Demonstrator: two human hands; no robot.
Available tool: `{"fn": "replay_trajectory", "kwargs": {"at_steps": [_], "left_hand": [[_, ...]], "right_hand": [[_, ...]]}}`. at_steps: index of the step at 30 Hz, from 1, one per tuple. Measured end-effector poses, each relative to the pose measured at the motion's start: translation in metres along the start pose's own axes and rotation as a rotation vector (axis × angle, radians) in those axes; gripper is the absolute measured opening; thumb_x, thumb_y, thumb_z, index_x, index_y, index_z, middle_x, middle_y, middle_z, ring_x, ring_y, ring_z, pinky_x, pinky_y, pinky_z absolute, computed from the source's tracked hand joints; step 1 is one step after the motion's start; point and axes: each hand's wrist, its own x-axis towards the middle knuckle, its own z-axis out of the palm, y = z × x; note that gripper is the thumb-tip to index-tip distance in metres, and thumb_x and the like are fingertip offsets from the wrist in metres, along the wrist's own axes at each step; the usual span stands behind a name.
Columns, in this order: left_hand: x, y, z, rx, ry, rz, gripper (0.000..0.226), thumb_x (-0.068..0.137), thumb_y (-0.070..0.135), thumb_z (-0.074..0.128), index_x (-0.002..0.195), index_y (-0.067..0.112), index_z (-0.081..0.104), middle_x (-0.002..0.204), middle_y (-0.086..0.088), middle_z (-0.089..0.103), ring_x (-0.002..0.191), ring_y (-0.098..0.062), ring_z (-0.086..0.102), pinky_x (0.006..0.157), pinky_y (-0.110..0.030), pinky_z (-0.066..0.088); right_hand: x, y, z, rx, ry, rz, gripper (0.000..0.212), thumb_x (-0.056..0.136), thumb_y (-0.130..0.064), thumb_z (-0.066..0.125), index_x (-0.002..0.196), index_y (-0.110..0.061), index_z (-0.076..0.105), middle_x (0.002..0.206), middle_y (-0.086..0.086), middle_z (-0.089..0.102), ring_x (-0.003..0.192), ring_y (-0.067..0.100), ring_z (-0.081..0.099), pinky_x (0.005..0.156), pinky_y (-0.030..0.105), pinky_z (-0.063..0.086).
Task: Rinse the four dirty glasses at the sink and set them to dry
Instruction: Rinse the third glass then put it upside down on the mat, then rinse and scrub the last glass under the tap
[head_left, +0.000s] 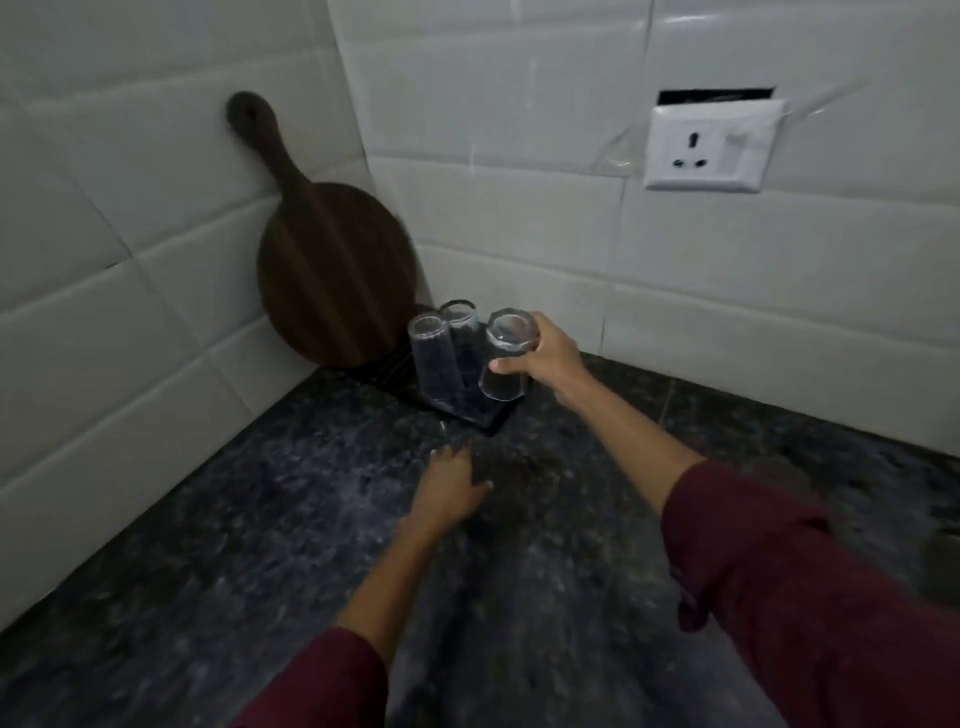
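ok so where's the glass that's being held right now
In the head view it's centre frame, upside down in the right hand: the held glass hangs over the dark mat's right edge, beside two inverted glasses.

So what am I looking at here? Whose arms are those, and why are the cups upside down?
There is no machine here. The picture comes from a camera worn on a person's head, looking down, so you see that person's own two arms in dark red sleeves. The right hand is holding a clear glass upside down, at the edge of a small dark drying mat in the corner of a dark stone counter. Two more glasses already stand upside down on the mat, so water can drip out. The left hand holds nothing and rests flat on the counter. A round wooden board with a handle leans against the white tiled wall, and a white wall socket is on the right. No sink shows in this picture.
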Motion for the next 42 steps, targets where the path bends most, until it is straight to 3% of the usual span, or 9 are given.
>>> {"fn": "replay_trajectory", "kwargs": {"at_steps": [4, 9, 14, 17, 21, 28, 33, 38, 42], "left_hand": [[0.009, -0.025, 0.004, 0.083, -0.166, 0.018, 0.078, 0.09, 0.044, 0.056, 0.15, 0.009, 0.02, 0.158, -0.02, 0.013, 0.145, -0.039, 0.012, 0.117, -0.049, 0.02], [0.011, -0.025, 0.002, 0.114, -0.277, 0.006, 0.075, 0.095, 0.044, 0.049, 0.151, 0.007, 0.015, 0.16, -0.02, 0.004, 0.146, -0.041, 0.003, 0.116, -0.052, 0.022], [0.012, -0.017, 0.005, 0.086, -0.263, 0.022, 0.073, 0.094, 0.044, 0.05, 0.15, 0.008, 0.019, 0.159, -0.02, 0.011, 0.146, -0.041, 0.007, 0.115, -0.051, 0.024], [0.011, 0.003, 0.009, 0.024, -0.192, 0.078, 0.067, 0.092, 0.042, 0.054, 0.144, 0.006, 0.032, 0.151, -0.021, 0.029, 0.14, -0.04, 0.025, 0.112, -0.046, 0.031], [-0.003, 0.062, 0.017, -0.199, -0.075, 0.288, 0.054, 0.091, 0.031, 0.059, 0.136, 0.006, 0.044, 0.137, -0.014, 0.049, 0.128, -0.029, 0.046, 0.103, -0.029, 0.036], [-0.034, 0.192, 0.075, -0.548, -0.102, 0.513, 0.075, 0.079, 0.023, 0.076, 0.142, 0.01, 0.038, 0.133, 0.006, 0.046, 0.125, -0.007, 0.044, 0.094, -0.009, 0.03], [-0.031, 0.246, 0.12, -0.806, -0.104, 0.294, 0.114, 0.052, 0.048, 0.084, 0.145, 0.015, 0.028, 0.131, -0.005, 0.057, 0.118, -0.019, 0.056, 0.103, -0.035, 0.044], [-0.04, 0.279, 0.125, -0.794, 0.066, 0.231, 0.064, 0.065, 0.017, 0.086, 0.118, 0.01, 0.053, 0.102, -0.003, 0.064, 0.095, -0.024, 0.064, 0.081, -0.025, 0.046], [-0.061, 0.322, 0.121, -0.763, 0.056, 0.379, 0.06, 0.066, 0.014, 0.086, 0.117, 0.006, 0.056, 0.099, 0.0, 0.061, 0.088, -0.015, 0.058, 0.062, 0.0, 0.036]], "right_hand": [[0.023, 0.011, 0.043, -0.059, -0.086, 0.047, 0.073, 0.058, -0.017, 0.088, 0.123, -0.018, 0.055, 0.118, -0.004, 0.061, 0.111, 0.014, 0.054, 0.088, 0.024, 0.042], [0.036, 0.025, 0.06, -0.081, -0.103, 0.099, 0.072, 0.06, -0.013, 0.086, 0.124, -0.017, 0.054, 0.122, 0.003, 0.062, 0.115, 0.018, 0.055, 0.085, 0.02, 0.038], [0.039, 0.025, 0.056, -0.153, -0.162, 0.105, 0.088, 0.068, -0.021, 0.083, 0.142, -0.017, 0.034, 0.126, 0.008, 0.055, 0.118, 0.022, 0.051, 0.091, 0.025, 0.039], [0.029, 0.018, 0.039, -0.119, -0.203, 0.127, 0.098, 0.072, -0.016, 0.08, 0.148, -0.016, 0.019, 0.144, 0.007, 0.043, 0.131, 0.023, 0.042, 0.102, 0.029, 0.036], [-0.014, 0.013, -0.015, 0.004, -0.17, 0.079, 0.085, 0.076, -0.011, 0.076, 0.145, -0.013, 0.027, 0.147, 0.009, 0.04, 0.135, 0.021, 0.04, 0.106, 0.027, 0.035], [-0.141, 0.047, -0.166, 0.181, 0.183, 0.064, 0.042, 0.08, -0.002, 0.068, 0.12, -0.009, 0.056, 0.115, 0.008, 0.061, 0.107, 0.017, 0.059, 0.099, 0.03, 0.046], [-0.216, 0.093, -0.247, 0.234, 0.42, 0.187, 0.03, 0.085, 0.003, 0.06, 0.115, -0.002, 0.058, 0.112, 0.016, 0.063, 0.103, 0.02, 0.058, 0.093, 0.03, 0.047], [-0.248, 0.123, -0.304, 0.142, 0.633, 0.259, 0.031, 0.087, 0.0, 0.058, 0.118, -0.002, 0.057, 0.12, 0.019, 0.062, 0.1, 0.019, 0.058, 0.086, 0.026, 0.047], [-0.24, 0.127, -0.361, -0.262, 0.904, 0.343, 0.034, 0.086, -0.013, 0.058, 0.119, -0.006, 0.053, 0.113, 0.015, 0.065, 0.102, 0.031, 0.062, 0.085, 0.036, 0.047]]}}
